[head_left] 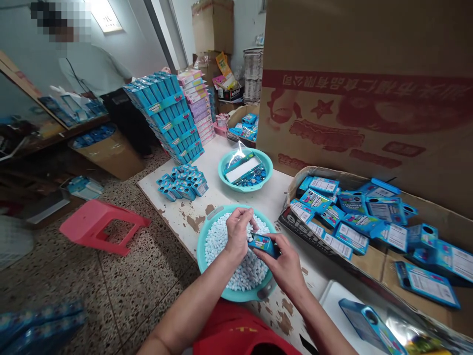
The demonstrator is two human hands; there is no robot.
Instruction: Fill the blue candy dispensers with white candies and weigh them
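A red plastic stool (98,228) stands on the speckled floor (148,281). A brown cardboard box stack (213,27) rises behind.

On my table (173,212), a basin of pellets (201,254) sits at the frame's centre, the box I hold (261,242) above it. Behind lies a second basin (246,189); left of that, I have a cluster of boxes (183,183), stacked boxes (168,116) behind. An open carton (397,276) with boxes inside lies right; a stool (99,227) stands left.
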